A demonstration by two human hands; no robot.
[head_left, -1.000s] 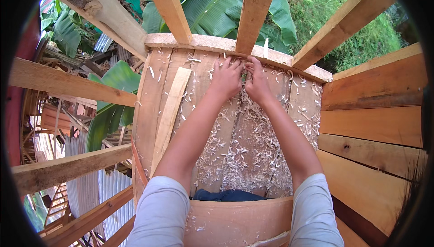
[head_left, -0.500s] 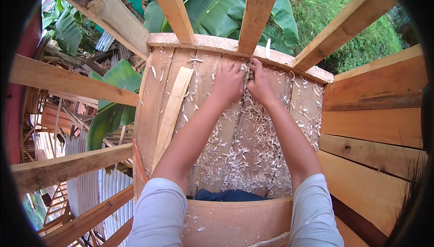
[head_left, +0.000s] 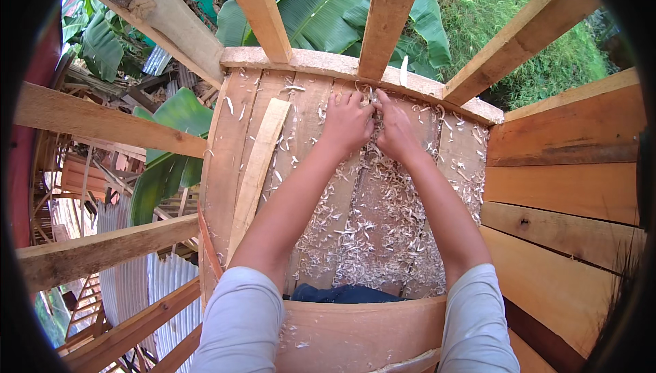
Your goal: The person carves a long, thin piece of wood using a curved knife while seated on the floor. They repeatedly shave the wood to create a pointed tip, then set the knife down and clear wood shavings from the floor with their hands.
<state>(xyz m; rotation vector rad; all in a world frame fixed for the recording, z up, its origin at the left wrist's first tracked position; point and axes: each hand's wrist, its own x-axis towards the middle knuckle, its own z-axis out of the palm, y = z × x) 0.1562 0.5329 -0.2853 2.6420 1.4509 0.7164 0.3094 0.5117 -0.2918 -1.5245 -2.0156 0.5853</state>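
Note:
Pale curled wood shavings (head_left: 372, 226) lie scattered over the plank floor (head_left: 247, 93), thickest down its middle. At the far end, just short of the edge beam, my left hand (head_left: 350, 126) rests low on the boards, its fingers bent and apart. Beside it, almost touching, my right hand (head_left: 398, 130) has its index finger reaching forward and the others curled under. Some pale shavings show between the fingertips of the two hands. Whatever lies beneath the right palm is hidden.
A loose wooden strip (head_left: 262, 161) lies left of my left forearm. Upright timbers (head_left: 393, 18) rise along the far edge beam (head_left: 321, 64). Plank walling (head_left: 560, 182) stands on the right, and a curved board (head_left: 359, 328) crosses close in front of me. Banana leaves (head_left: 321, 7) grow beyond.
My right hand has drawn slightly back toward me from the edge beam, its fingers closer to my left hand. The left hand has barely shifted.

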